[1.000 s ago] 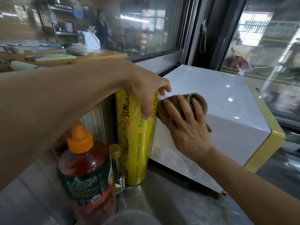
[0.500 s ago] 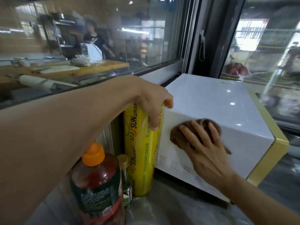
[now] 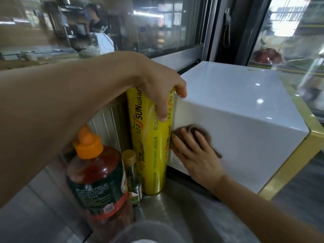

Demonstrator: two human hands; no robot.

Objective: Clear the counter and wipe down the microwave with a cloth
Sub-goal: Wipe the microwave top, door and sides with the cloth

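A white microwave (image 3: 245,106) with a yellow front frame stands on the steel counter (image 3: 184,213). My right hand (image 3: 198,155) presses a brown cloth (image 3: 198,132) flat against the microwave's left side wall, low down near the vent slots and the rear corner. My left hand (image 3: 161,86) grips the top of a tall yellow cling-wrap roll (image 3: 149,146) that stands upright right beside the microwave's rear left corner.
A large sauce bottle (image 3: 98,179) with an orange cap and a small gold-capped bottle (image 3: 131,172) stand left of the roll. A round container rim (image 3: 143,230) shows at the bottom edge. Glass windows run behind; a person stands beyond them.
My right hand has slid the cloth from the top edge of the microwave down its left side toward the rear bottom. My left hand has stayed on the roll.
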